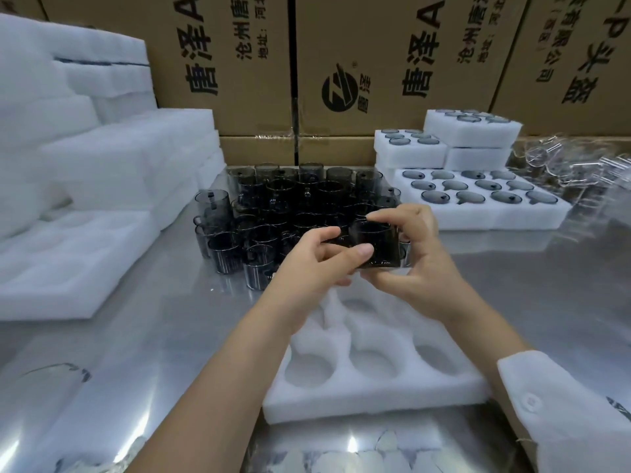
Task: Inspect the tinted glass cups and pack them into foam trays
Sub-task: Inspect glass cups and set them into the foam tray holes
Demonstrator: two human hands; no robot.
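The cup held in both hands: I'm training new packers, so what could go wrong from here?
1. The cup is held in the air by the fingers of the left hand and right hand; a slip could drop it onto the metal table or the other cups, likely chipping it.
2. Those cups stand crowded together right behind the hands; a careless reach could knock them against each other.

A shiny steel bench [164, 322] carries an empty foam tray [375, 401] with round pockets near its front edge. Beyond that tray stands a dense cluster of tinted glass cups [293, 199]. To the right lies a filled foam tray [495, 218], with smaller filled trays [409, 153] stacked behind it. To the left lie another empty tray [51, 285] and stacked foam blocks [119, 165].
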